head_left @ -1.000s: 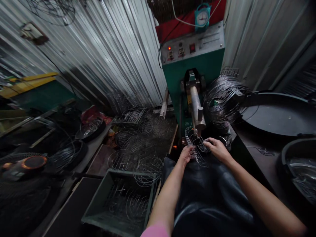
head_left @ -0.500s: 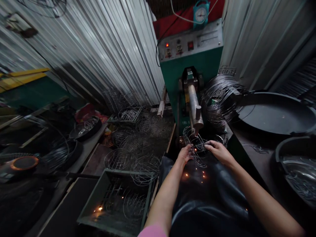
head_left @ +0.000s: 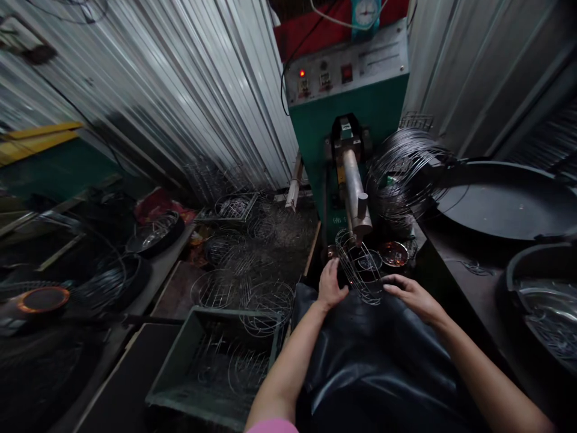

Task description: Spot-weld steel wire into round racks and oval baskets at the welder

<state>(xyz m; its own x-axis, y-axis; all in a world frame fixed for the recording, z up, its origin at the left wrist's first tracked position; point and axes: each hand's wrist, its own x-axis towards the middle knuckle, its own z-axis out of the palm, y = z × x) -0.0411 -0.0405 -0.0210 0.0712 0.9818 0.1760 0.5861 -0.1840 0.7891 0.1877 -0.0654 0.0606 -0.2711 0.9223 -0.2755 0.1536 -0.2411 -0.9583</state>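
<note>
A round wire rack (head_left: 360, 273) hangs tilted at the lower tip of the spot welder's electrode arm (head_left: 356, 186). On its left side, my left hand (head_left: 332, 290) is open, thumb and fingers apart, close to the wires with nothing held. My right hand (head_left: 415, 297) is open at the right side, its fingers stretched toward the rack's edge; whether a fingertip touches the wire is hard to see. Below both hands, a black apron (head_left: 378, 355) covers my lap.
A green crate (head_left: 169, 376) with wire racks inside stands at the lower left, more racks (head_left: 265, 307) lying behind it. Right of the green welding machine (head_left: 306, 132) hang bundled wire rings (head_left: 401, 171). Large black pans (head_left: 509, 204) stand on the right bench.
My hands have let go of the wire rack and moved apart to either side of it. The sparks over the apron and crate are gone. The view has shifted slightly.
</note>
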